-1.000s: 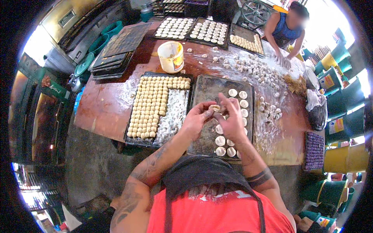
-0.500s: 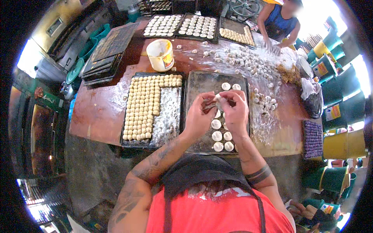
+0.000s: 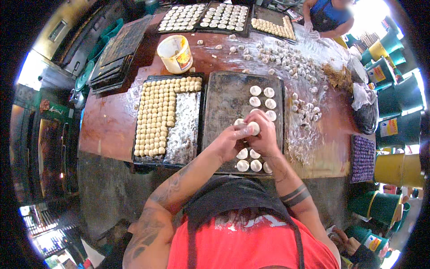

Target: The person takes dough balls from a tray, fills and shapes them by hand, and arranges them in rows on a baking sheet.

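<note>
- While both hands meet over the dark baking tray [image 3: 224,103], they hold one dough piece [image 3: 254,127] between them; it is pale, round and smooth, with a slightly flattened top.
- This dough piece is above the middle of the dark baking tray, just below the upper group of finished pieces.
- On the dark baking tray I count about five flattened pieces [image 3: 262,97] beyond the hands and about five more [image 3: 249,160] on the near side of them; some may be hidden under the hands.
- Left of the dark baking tray lies a second tray [image 3: 184,130], touching it; many small dough balls [image 3: 156,114] fill its left part in rows, too many to count surely.
- Beyond the dark baking tray stands one cream bucket [image 3: 175,54], and further away three trays [image 3: 226,18] with pieces.
- The left hand [image 3: 229,140] comes from the lower left, fingers curled closed around the dough piece, thumb on top.
- The right hand [image 3: 265,138] comes from the lower right, fingers bent and pressed on the same piece, touching the left hand.
- Another person [image 3: 329,15] works at the far side, well apart from the dark baking tray.
</note>
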A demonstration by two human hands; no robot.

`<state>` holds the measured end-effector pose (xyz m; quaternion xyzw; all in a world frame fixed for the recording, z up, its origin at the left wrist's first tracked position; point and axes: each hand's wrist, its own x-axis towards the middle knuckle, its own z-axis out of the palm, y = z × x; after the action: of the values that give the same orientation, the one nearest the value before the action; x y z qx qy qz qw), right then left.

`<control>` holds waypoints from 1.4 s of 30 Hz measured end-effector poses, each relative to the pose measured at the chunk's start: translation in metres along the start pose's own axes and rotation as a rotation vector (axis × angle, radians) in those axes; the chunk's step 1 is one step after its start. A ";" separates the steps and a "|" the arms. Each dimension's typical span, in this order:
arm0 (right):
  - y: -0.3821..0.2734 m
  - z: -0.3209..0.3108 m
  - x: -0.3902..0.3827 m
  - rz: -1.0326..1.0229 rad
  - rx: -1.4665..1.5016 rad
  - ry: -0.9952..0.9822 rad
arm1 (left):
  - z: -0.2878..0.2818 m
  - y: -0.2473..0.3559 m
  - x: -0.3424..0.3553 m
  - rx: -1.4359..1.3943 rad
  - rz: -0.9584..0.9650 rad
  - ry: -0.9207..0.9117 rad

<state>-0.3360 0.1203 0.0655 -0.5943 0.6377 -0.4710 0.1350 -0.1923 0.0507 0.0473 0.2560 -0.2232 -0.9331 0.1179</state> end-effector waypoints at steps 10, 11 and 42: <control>0.091 0.038 -0.020 0.652 0.289 -0.223 | -0.015 -0.025 -0.001 1.298 0.435 0.538; 0.087 0.033 -0.004 0.554 0.082 -0.151 | -0.017 -0.027 -0.002 1.297 0.430 0.554; 0.249 -0.085 -0.133 0.415 0.211 0.356 | -0.170 0.089 -0.020 1.608 0.780 1.077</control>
<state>-0.5215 0.2379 -0.1314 -0.3419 0.7070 -0.5936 0.1756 -0.0754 -0.0810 -0.0327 0.5512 -0.7640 -0.1688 0.2899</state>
